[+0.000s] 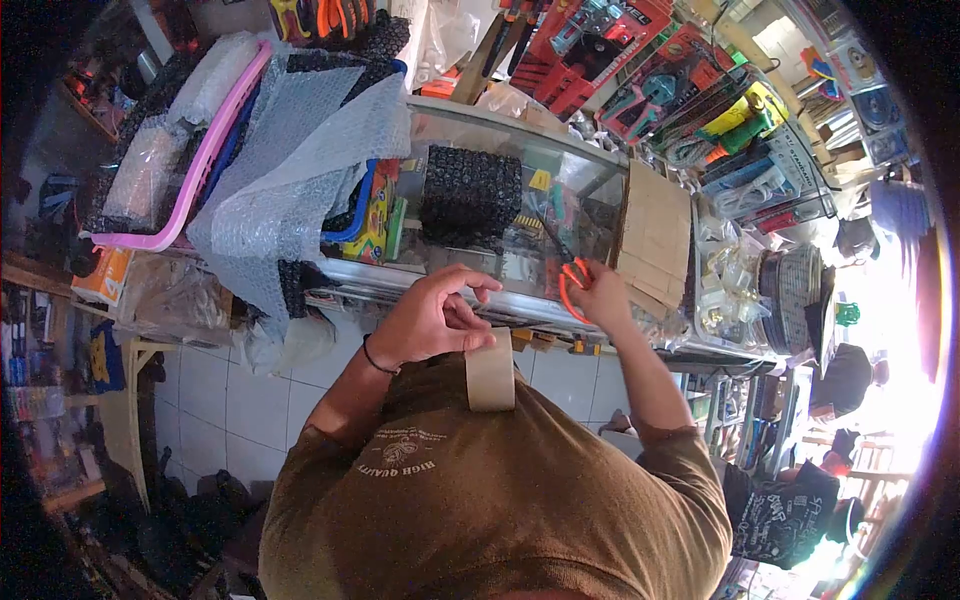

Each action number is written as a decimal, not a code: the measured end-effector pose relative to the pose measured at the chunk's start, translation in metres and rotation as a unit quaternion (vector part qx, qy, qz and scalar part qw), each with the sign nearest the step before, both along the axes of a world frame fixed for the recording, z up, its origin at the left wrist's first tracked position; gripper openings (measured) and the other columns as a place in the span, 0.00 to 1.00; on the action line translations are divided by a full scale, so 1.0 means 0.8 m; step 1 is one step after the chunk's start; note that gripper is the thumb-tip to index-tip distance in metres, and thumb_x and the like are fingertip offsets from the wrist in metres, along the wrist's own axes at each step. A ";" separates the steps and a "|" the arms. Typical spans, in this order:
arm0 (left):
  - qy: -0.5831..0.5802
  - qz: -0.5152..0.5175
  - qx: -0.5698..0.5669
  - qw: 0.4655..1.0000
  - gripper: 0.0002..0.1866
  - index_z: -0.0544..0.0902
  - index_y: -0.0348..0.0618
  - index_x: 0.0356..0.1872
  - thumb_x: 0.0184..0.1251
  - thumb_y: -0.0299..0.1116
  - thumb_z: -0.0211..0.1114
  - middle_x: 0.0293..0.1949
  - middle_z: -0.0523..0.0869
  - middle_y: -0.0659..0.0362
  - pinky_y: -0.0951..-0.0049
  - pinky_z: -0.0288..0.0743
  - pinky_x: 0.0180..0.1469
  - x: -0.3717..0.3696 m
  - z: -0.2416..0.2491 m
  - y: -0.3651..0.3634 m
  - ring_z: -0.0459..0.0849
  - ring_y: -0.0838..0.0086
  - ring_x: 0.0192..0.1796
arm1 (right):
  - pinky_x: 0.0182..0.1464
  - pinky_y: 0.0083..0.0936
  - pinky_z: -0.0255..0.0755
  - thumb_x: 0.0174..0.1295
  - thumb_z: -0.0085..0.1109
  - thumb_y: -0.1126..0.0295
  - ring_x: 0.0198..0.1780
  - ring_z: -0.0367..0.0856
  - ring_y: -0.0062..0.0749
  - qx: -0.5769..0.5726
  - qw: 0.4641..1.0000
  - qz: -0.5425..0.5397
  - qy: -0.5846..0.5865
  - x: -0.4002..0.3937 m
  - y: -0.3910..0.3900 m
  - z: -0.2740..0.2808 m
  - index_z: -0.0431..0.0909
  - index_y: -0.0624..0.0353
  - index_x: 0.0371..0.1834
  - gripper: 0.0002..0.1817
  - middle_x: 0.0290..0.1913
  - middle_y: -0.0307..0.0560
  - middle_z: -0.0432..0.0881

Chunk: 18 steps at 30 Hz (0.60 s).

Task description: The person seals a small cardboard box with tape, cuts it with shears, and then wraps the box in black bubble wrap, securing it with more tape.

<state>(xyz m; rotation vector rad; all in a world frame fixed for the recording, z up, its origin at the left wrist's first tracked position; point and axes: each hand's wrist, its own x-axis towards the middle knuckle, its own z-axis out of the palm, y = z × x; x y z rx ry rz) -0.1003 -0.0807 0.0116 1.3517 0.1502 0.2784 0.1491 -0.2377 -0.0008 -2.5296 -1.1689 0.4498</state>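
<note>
My left hand (445, 318) has its thumb and curled fingers at the upper edge of a wide roll of pale tape (490, 372), which hangs in front of my shirt. The far side of that grip is hidden. In my right hand (601, 298) is a pair of scissors (572, 285) with orange handles, its dark blades pointing away over the glass counter. A package wrapped in black bubble wrap (470, 195) lies on the glass, beyond both hands and apart from them.
A flat piece of cardboard (652, 235) lies right of the scissors on the glass counter (425, 125). Clear bubble wrap (300, 170) drapes over baskets at the left, one with a pink rim (222, 130). Packaged tools (590, 50) stand at the back.
</note>
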 end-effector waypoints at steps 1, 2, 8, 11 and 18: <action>0.004 -0.001 -0.006 1.000 0.29 0.73 0.40 0.54 0.47 0.22 0.73 0.44 0.71 0.61 0.79 0.80 0.43 0.000 0.000 0.000 0.85 0.73 0.42 | 0.40 0.38 0.73 0.47 0.67 0.62 0.36 0.80 0.49 0.030 0.999 -0.016 0.006 -0.005 0.003 -0.011 0.78 0.60 0.39 0.18 0.32 0.55 0.81; 0.004 -0.002 -0.002 1.000 0.29 0.73 0.40 0.54 0.47 0.22 0.73 0.44 0.71 0.61 0.79 0.80 0.43 0.000 0.001 0.000 0.85 0.73 0.42 | 0.43 0.40 0.73 0.47 0.66 0.63 0.40 0.79 0.53 0.060 0.998 -0.032 0.012 -0.004 0.004 -0.027 0.77 0.60 0.41 0.20 0.37 0.58 0.81; 0.023 0.007 -0.020 1.000 0.28 0.72 0.40 0.54 0.49 0.22 0.72 0.45 0.71 0.61 0.80 0.79 0.44 -0.003 0.002 -0.001 0.84 0.74 0.43 | 0.48 0.37 0.72 0.49 0.64 0.64 0.43 0.77 0.52 0.134 0.984 -0.021 -0.117 -0.005 0.008 -0.074 0.75 0.63 0.44 0.20 0.38 0.57 0.77; 0.035 0.022 -0.009 0.999 0.28 0.72 0.40 0.55 0.50 0.22 0.71 0.45 0.71 0.61 0.80 0.78 0.44 -0.006 -0.003 -0.002 0.84 0.74 0.43 | 0.44 0.36 0.72 0.52 0.63 0.62 0.38 0.77 0.49 0.158 0.979 -0.018 -0.126 -0.034 0.003 -0.050 0.76 0.64 0.44 0.20 0.33 0.55 0.78; 0.043 0.076 -0.007 0.996 0.28 0.72 0.40 0.56 0.52 0.21 0.69 0.44 0.71 0.60 0.83 0.77 0.42 -0.024 -0.008 -0.004 0.84 0.77 0.41 | 0.39 0.32 0.69 0.60 0.60 0.63 0.35 0.76 0.33 0.144 0.881 0.160 0.421 -0.150 -0.029 0.023 0.77 0.65 0.42 0.16 0.34 0.51 0.81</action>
